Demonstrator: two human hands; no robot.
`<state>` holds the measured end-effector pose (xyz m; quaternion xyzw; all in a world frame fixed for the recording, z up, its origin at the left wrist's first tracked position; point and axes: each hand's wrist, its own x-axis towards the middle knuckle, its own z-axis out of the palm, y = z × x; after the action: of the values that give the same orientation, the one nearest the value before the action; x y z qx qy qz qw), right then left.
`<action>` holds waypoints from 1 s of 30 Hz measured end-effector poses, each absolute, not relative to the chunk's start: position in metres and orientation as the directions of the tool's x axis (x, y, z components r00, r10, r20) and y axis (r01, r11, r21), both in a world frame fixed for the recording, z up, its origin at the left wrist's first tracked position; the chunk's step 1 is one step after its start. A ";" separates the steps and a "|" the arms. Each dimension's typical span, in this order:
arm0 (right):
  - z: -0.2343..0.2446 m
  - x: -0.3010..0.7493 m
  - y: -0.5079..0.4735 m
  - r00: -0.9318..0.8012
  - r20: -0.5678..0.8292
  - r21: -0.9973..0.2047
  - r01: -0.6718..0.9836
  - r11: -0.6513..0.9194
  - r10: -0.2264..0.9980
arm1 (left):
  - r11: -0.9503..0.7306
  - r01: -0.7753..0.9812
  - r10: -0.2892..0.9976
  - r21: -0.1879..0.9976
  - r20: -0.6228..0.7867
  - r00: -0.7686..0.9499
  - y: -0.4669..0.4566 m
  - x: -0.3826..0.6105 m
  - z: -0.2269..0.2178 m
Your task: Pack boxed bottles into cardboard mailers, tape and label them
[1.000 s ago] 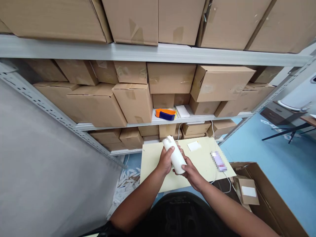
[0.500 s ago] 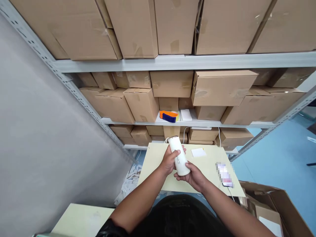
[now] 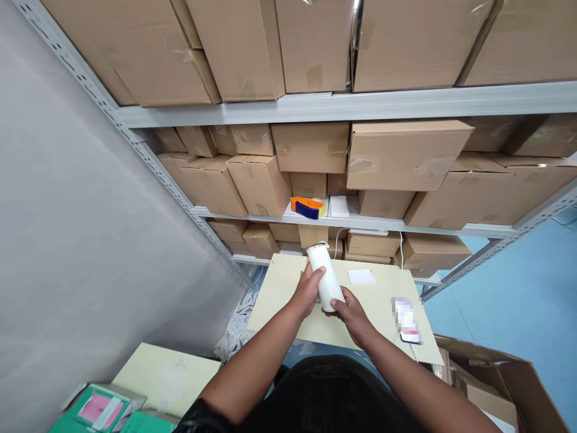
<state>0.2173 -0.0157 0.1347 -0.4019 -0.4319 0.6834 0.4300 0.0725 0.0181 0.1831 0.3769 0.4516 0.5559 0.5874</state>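
Stockroom or warehouse; grey metal shelving (image 3: 315,108) packed with sealed cardboard boxes (image 3: 406,153); tape dispenser (image 3: 308,207) on shelf

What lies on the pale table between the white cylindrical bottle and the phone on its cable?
In the head view, only bare pale table separates white cylindrical bottle and phone.

No text, label or number can be read here. The white bottle (image 3: 325,279) shows only a plain side. The small white card (image 3: 361,276), just right of the bottle, is blank. The thing (image 3: 407,319) further right of the bottle is blurred. The cardboard boxes (image 3: 408,153) behind the bottle show only tape, no print.
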 end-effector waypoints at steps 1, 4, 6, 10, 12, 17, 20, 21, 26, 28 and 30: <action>0.134 0.216 -0.014 -0.225 -0.143 -0.966 -0.178 -0.185 0.964 | 0.101 -0.271 0.991 0.957 -0.120 -0.054 0.019 0.072 0.184; 0.128 0.212 -0.013 -0.052 -0.051 -0.999 0.019 -0.050 0.997 | 0.080 -0.211 0.985 0.974 -0.110 -0.133 0.021 0.069 0.182; 0.123 0.211 -0.014 -0.056 -0.038 -0.997 0.064 -0.034 0.998 | 0.058 -0.248 0.983 0.967 -0.098 -0.155 0.021 0.066 0.178; 0.119 0.216 -0.007 -0.175 -0.042 -0.999 0.005 -0.042 0.984 | 0.055 -0.336 0.986 0.940 -0.103 -0.128 0.023 0.050 0.169; 0.126 0.220 0.007 -0.142 -0.072 -0.995 -0.054 -0.080 0.987 | 0.084 -0.376 0.990 0.923 -0.119 -0.071 0.023 0.040 0.165; 0.166 0.212 0.048 -0.217 -0.095 -0.966 -0.216 -0.143 0.972 | 0.218 -0.469 0.973 0.856 -0.151 0.176 0.018 0.030 0.159; 0.183 0.198 0.059 -0.240 -0.109 -0.986 -0.100 -0.137 0.965 | 0.294 -0.476 0.942 0.829 -0.168 0.290 0.015 0.031 0.152; 0.184 0.194 0.059 -0.216 -0.113 -0.990 -0.055 -0.127 0.970 | 0.308 -0.479 0.935 0.822 -0.168 0.313 0.015 0.031 0.148; 0.170 0.193 0.055 -0.139 -0.103 -0.992 0.093 -0.091 0.985 | 0.321 -0.430 0.923 0.844 -0.177 0.342 0.012 0.027 0.131; 0.160 0.198 0.053 -0.164 -0.107 -0.986 0.144 -0.084 0.981 | 0.316 -0.373 0.915 0.872 -0.177 0.361 0.011 0.025 0.126; 0.151 0.204 0.050 -0.171 -0.094 -0.982 0.180 -0.063 0.981 | 0.285 -0.287 0.918 0.915 -0.174 0.357 0.012 0.020 0.122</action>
<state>0.2040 0.0498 0.1511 -0.5141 -0.5642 0.5169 0.3875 0.0204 0.0118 0.1215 0.4205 0.3750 0.4253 0.7083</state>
